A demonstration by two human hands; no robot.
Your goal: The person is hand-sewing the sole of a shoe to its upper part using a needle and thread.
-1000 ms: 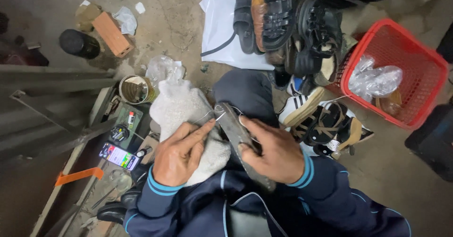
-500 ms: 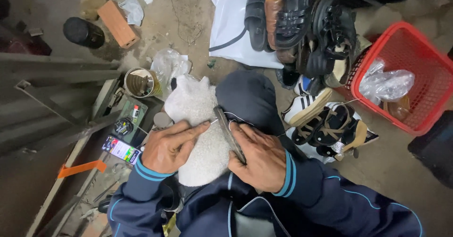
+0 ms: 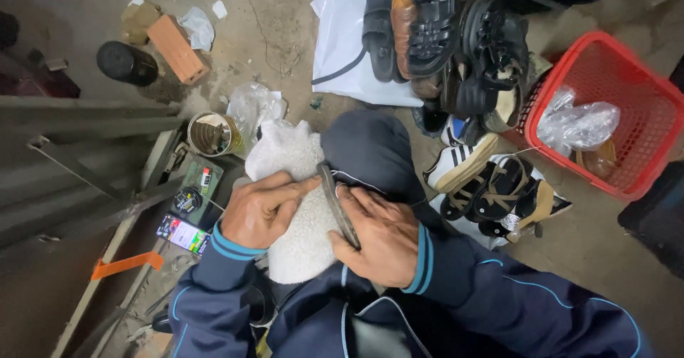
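Observation:
A white fuzzy shoe (image 3: 296, 194) rests on my lap over my dark trouser knee (image 3: 370, 151). My left hand (image 3: 260, 212) presses flat on the fuzzy upper, fingers pointing right toward the sole. My right hand (image 3: 377, 233) grips the shoe's thin grey sole edge (image 3: 336, 203), thumb and fingers closed around it. A thin thread (image 3: 420, 201) runs from my right hand toward the shoes at the right. Both sleeves are dark blue with light blue stripes.
A pile of sandals and shoes (image 3: 456, 52) lies ahead on a white bag (image 3: 342, 44). A red basket (image 3: 613, 109) with a plastic bag stands right. A tin can (image 3: 208, 133), a brick (image 3: 178, 48), a black cylinder (image 3: 127, 62) and small tool packets (image 3: 189, 201) sit left.
The shoe has been turned so its sole edge now stands between my hands. My left hand has flattened onto the fuzzy upper, and my right hand has shifted along the sole.

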